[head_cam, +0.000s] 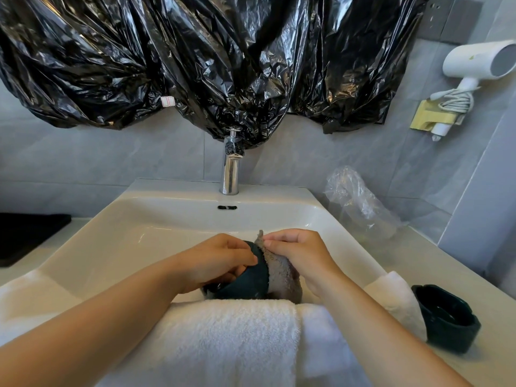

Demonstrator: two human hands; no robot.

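The step in hand looks like wiping: a dark green cup [245, 286] is held low over the sink [167, 219], just behind the white towel [223, 336] draped on the front rim. The left hand [223, 261] grips the cup, thumb on the outer wall and fingers curled in at its mouth. The right hand [301, 255] is closed on a grey cloth [282, 275], pinching its top edge at the fingertips, while the rest of the cloth lies against the cup's right side.

No water runs from the tap [231, 163], so this is probably drying or rubbing rather than rinsing.

The next move likely calls for the left hand to turn the cup while the right drags the cloth round the wall, with a firm hold, since a wet cup may slip. A second green cup [446, 317] sits on the rim to the right, well apart, perhaps done already or waiting its turn.
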